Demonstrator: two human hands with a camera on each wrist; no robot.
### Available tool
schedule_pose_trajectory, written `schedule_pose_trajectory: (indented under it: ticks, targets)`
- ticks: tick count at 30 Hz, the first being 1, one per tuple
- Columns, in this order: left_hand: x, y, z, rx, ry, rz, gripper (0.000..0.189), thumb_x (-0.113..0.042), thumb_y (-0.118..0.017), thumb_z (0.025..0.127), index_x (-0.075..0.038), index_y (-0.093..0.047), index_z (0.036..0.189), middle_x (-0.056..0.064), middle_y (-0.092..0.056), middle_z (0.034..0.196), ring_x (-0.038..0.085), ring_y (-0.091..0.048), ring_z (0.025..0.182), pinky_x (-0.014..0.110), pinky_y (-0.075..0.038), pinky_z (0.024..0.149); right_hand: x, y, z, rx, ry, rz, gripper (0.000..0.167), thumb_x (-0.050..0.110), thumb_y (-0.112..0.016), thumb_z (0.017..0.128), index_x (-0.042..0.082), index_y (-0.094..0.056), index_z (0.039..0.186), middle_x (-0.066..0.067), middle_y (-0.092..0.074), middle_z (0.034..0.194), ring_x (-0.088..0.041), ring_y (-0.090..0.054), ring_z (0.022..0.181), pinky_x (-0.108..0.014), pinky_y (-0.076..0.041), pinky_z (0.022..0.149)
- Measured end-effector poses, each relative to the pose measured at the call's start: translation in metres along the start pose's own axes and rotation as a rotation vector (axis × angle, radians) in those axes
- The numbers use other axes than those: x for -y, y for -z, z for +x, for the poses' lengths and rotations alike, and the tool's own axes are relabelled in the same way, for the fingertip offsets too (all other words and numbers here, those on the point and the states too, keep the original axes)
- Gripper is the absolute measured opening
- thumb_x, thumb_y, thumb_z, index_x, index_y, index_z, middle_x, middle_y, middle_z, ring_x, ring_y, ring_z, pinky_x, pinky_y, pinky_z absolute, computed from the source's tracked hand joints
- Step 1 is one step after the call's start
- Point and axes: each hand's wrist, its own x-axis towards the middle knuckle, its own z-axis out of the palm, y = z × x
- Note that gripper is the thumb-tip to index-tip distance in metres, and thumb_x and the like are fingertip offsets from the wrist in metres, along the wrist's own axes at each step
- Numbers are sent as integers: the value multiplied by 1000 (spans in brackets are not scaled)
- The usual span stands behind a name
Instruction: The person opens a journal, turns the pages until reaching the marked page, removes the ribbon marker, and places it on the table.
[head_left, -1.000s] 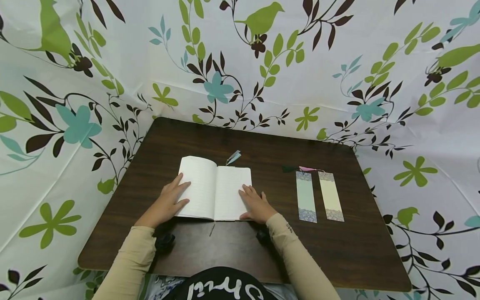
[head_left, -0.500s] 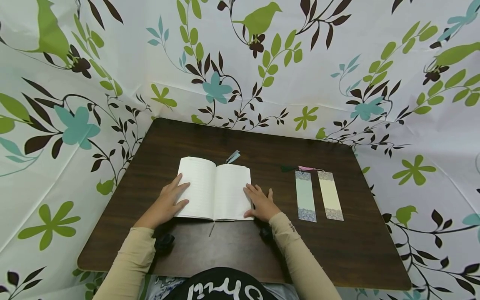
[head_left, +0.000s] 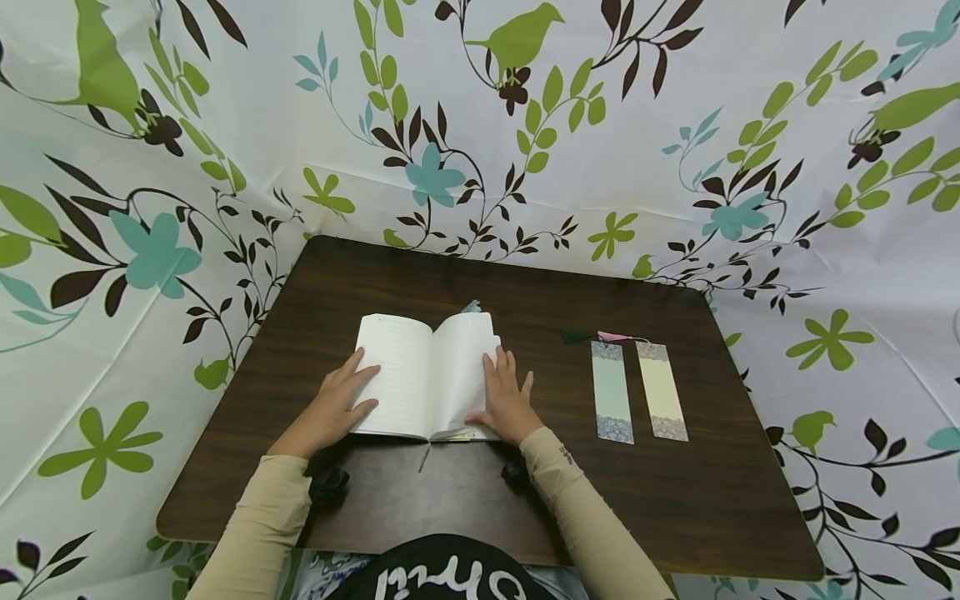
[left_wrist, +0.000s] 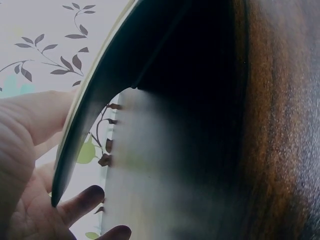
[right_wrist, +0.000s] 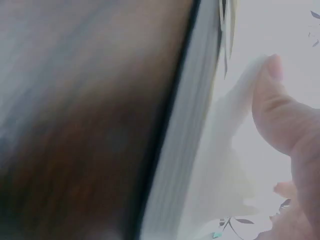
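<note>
Currently: bench (head_left: 720, 508) with open notebook (head_left: 396, 375)

Bench dark brown, rounded corners. Notebook open left of its middle, blank-looking lined pages, right one arched. Left hand (head_left: 337, 404): fingers spread at left page's outer edge. Right hand (head_left: 512, 406): fingers spread at right edge, thumb on arched page. Green bookmark (head_left: 612, 392), cream bookmark (head_left: 663, 392): side by side, right of notebook. Blue tassel (head_left: 472, 307): just beyond far edge.

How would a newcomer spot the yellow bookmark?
On the dark brown table, find the open notebook, then look to its right. The yellow bookmark is the rightmost strip there, its plain middle pale yellow, unlike the green bookmark beside it.
</note>
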Motion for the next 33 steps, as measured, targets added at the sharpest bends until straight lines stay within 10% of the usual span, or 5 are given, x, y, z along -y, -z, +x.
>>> schedule_pose_trajectory:
  ticks: [9, 16, 23, 33]
  targets:
    - [1, -2, 1, 2, 2, 0, 54, -15, -65, 100, -1, -47, 149, 26, -15, 166, 57, -20, 143, 77, -26, 105, 18, 1, 6, -70, 50, 79, 112, 45, -83, 79, -3, -21, 159, -25, -6, 167, -45, -4, 153, -78, -4, 110]
    - [1, -1, 0, 5, 20, -65, 46, -22, -47, 109, 0, -46, 150, 24, -12, 167, 55, -15, 146, 76, -21, 108, 48, -9, 4, 123, 218, 330, 92, 38, -65, 99, 3, -8, 162, -19, -24, 166, -35, -26, 151, -57, -17, 121]
    - [0, 3, 1, -53, -13, -137, 53, -25, -28, 113, 14, -44, 145, 27, -17, 165, 58, -16, 144, 75, -16, 110, 63, -19, 3, 232, 304, 152, 72, 43, -62, 100, 16, -33, 160, -8, -17, 169, -25, -15, 155, -60, -15, 120]
    - [4, 0, 3, -18, 17, -22, 72, -16, -64, 100, 12, -25, 155, 27, -14, 165, 56, -19, 145, 70, -22, 112, 53, -18, 3, 258, 290, 51, 64, 40, -55, 104, 18, -34, 160, -5, -19, 169, -26, -16, 155, -62, -15, 120]
